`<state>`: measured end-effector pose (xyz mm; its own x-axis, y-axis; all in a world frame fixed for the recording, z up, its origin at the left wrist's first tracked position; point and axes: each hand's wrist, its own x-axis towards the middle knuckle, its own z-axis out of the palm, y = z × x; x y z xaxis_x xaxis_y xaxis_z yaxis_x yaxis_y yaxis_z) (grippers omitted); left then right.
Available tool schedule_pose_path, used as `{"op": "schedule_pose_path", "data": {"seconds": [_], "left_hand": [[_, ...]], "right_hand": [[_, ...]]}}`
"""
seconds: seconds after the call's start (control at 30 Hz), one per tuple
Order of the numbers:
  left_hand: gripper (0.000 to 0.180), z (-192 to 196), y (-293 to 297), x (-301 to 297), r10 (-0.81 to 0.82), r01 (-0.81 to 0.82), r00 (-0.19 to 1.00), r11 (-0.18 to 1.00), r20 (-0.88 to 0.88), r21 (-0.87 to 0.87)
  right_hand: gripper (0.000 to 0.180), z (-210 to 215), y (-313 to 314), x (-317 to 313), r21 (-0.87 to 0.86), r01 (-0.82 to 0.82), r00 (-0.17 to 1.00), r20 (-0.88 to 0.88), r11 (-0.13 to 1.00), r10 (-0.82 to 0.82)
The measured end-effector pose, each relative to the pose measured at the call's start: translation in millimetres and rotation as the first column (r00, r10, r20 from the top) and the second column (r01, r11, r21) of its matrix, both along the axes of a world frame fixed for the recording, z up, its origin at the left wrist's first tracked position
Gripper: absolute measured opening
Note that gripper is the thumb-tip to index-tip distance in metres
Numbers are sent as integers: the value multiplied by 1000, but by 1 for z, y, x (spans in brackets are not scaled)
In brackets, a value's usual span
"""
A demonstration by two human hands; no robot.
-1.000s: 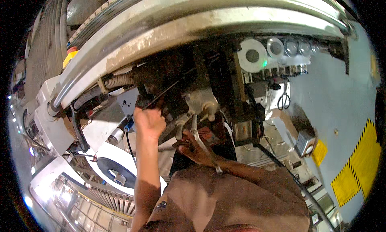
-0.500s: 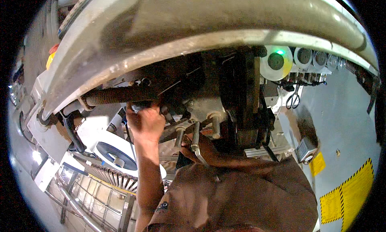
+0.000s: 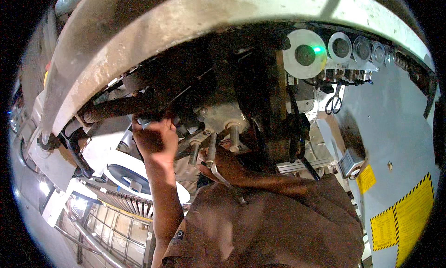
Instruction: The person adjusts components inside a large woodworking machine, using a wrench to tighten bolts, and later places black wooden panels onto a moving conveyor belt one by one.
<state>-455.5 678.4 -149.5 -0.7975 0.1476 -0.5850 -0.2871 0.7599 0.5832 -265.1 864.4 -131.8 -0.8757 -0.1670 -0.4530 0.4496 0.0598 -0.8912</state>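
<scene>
**Both hands up inside the machine's underside**

The left hand [image 3: 153,138] has its grip closed on a small metal part [image 3: 144,122] beneath the dark spring rod [image 3: 116,107]. The right hand [image 3: 223,163] grips a wrench [image 3: 218,171] just below the hanging bolts [image 3: 232,135].

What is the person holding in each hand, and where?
Right hand holds a silver metal wrench around its handle's middle. Left hand is up in the dark machine; its hold cannot be told.

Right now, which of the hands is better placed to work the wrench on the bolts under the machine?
Probably the right hand: it holds the wrench just below the hanging bolts. The left hand is up by the dark rod, off to the side.
</scene>
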Motion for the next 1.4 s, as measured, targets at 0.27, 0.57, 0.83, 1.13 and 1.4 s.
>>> {"op": "schedule_pose_path", "data": {"seconds": [0.27,0.57,0.83,1.13,1.4], "left_hand": [[47,57,81,-25,-754,570,656,464,36,-678],[66,44,65,-22,771,-971,196,67,606,228],[76,47,77,-23,768,-958,227,65,599,279],[98,50,78,-12,719,-919,353,144,599,368],[113,40,77,-11,721,-948,242,34,649,316]], "right_hand": [[47,-9,-11,12,-13,112,994,3,994,-112],[41,0,-7,4,-53,170,984,-40,984,-172],[51,-11,-19,15,-86,225,973,-31,971,-228],[53,8,-8,2,-75,166,985,-34,983,-169],[54,-10,-15,13,-73,87,996,39,993,-85]]}}
